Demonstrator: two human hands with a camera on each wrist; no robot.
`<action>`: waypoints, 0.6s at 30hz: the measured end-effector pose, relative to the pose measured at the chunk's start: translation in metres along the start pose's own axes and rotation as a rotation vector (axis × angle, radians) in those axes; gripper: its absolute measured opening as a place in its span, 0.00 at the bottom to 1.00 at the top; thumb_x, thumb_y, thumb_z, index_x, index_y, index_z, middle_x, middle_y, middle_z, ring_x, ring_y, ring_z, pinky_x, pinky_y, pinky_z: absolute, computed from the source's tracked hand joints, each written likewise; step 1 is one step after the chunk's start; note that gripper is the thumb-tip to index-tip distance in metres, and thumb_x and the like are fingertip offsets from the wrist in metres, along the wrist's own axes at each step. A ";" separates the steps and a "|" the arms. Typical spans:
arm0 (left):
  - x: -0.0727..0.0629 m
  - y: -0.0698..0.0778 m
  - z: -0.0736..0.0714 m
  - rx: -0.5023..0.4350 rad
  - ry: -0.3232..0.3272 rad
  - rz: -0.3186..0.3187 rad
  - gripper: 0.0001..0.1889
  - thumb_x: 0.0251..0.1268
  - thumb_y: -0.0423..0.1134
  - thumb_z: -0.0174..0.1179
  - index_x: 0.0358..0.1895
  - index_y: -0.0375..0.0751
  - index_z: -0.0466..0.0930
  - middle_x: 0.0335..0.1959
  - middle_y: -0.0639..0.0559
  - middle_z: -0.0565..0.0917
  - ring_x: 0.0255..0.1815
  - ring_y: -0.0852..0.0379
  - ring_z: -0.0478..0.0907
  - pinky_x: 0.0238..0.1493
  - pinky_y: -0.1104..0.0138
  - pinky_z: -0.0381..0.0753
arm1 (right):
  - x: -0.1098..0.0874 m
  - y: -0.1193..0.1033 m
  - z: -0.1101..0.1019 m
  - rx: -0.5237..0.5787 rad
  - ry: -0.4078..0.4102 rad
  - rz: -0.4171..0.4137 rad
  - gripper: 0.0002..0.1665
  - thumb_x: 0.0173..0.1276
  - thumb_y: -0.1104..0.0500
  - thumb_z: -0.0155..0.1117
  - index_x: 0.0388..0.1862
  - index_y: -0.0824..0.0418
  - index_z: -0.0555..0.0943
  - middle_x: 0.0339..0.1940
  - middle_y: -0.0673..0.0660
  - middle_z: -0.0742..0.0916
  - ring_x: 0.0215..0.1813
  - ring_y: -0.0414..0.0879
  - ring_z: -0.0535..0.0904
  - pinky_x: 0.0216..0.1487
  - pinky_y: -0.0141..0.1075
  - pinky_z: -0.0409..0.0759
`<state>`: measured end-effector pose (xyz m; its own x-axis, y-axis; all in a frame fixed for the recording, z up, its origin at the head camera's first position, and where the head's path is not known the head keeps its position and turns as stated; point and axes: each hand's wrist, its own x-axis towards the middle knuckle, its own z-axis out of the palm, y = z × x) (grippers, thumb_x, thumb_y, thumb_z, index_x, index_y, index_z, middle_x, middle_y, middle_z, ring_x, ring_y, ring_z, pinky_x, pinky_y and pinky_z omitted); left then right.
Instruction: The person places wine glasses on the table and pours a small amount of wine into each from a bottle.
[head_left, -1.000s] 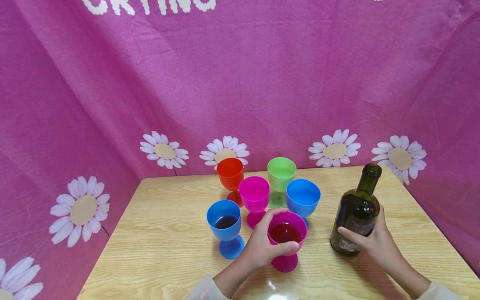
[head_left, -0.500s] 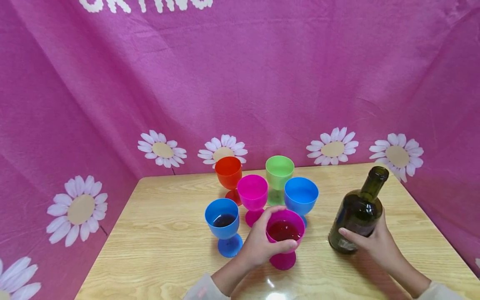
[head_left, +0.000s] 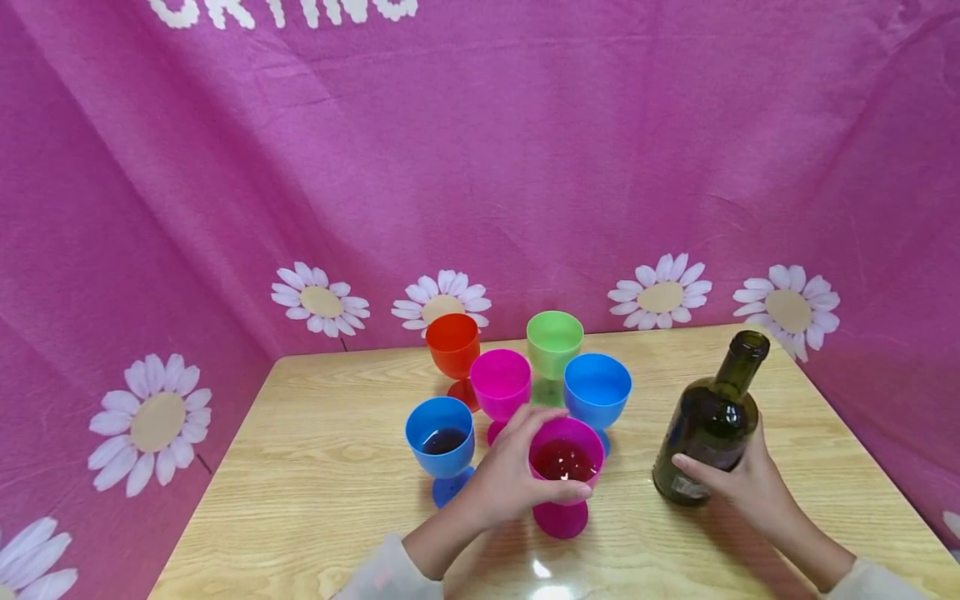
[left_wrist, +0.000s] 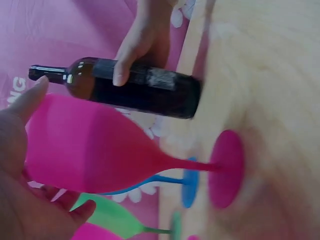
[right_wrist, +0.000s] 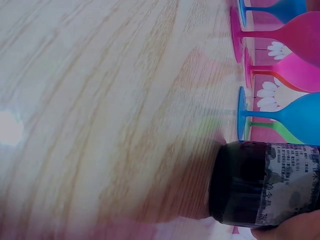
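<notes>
Fingers of the left hand grasp the magenta goblet containing red liquid. Right hand grips the dark-green glass bottle, which stands apart, to the goblet's right, long axis near vertical, mouth up. Bottle label: small Chinese print, too blurred to transcribe. Backdrop lettering: "NG" readable; upper portions cropped in head view.
</notes>
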<state>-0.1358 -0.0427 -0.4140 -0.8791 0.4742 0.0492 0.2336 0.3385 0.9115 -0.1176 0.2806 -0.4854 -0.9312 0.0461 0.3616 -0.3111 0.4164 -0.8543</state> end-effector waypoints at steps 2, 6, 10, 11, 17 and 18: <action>0.002 0.006 -0.005 0.054 -0.007 0.000 0.44 0.52 0.50 0.80 0.74 0.61 0.69 0.65 0.62 0.72 0.68 0.55 0.70 0.48 0.64 0.86 | 0.000 0.000 0.000 0.004 0.000 0.001 0.65 0.59 0.71 0.77 0.82 0.44 0.47 0.64 0.36 0.74 0.60 0.25 0.72 0.58 0.16 0.65; 0.010 0.019 -0.012 0.134 0.008 0.006 0.45 0.53 0.52 0.79 0.76 0.60 0.68 0.69 0.60 0.70 0.72 0.53 0.67 0.51 0.60 0.86 | 0.001 -0.001 0.000 0.008 -0.012 0.008 0.65 0.60 0.70 0.77 0.83 0.44 0.47 0.64 0.37 0.73 0.61 0.25 0.72 0.58 0.16 0.66; 0.022 0.030 -0.012 0.182 0.027 0.004 0.47 0.53 0.55 0.79 0.78 0.58 0.66 0.71 0.58 0.69 0.74 0.53 0.66 0.55 0.56 0.85 | 0.001 -0.002 -0.001 0.006 -0.026 0.025 0.65 0.61 0.69 0.77 0.83 0.43 0.45 0.64 0.36 0.73 0.61 0.25 0.71 0.57 0.15 0.65; 0.027 0.032 -0.012 0.191 0.030 -0.001 0.48 0.53 0.56 0.79 0.78 0.58 0.65 0.72 0.58 0.68 0.74 0.53 0.66 0.56 0.55 0.85 | 0.001 -0.002 -0.001 0.004 -0.029 0.030 0.65 0.62 0.68 0.77 0.83 0.42 0.45 0.64 0.36 0.73 0.61 0.25 0.71 0.56 0.15 0.65; 0.053 0.044 -0.008 0.280 0.043 0.005 0.51 0.53 0.57 0.78 0.80 0.56 0.61 0.76 0.54 0.65 0.76 0.50 0.65 0.60 0.51 0.83 | 0.000 -0.001 -0.002 0.000 -0.031 0.052 0.65 0.62 0.67 0.77 0.83 0.41 0.44 0.65 0.36 0.72 0.60 0.24 0.70 0.55 0.15 0.65; 0.056 0.045 -0.008 0.299 0.044 0.001 0.52 0.53 0.57 0.78 0.81 0.56 0.60 0.77 0.53 0.65 0.76 0.50 0.65 0.60 0.51 0.83 | 0.000 -0.001 -0.002 -0.001 -0.030 0.053 0.65 0.62 0.67 0.77 0.83 0.41 0.44 0.65 0.36 0.72 0.60 0.24 0.70 0.55 0.15 0.65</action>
<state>-0.1777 -0.0071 -0.3669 -0.8945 0.4411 0.0733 0.3404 0.5653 0.7514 -0.1170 0.2824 -0.4836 -0.9518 0.0408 0.3041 -0.2608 0.4146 -0.8718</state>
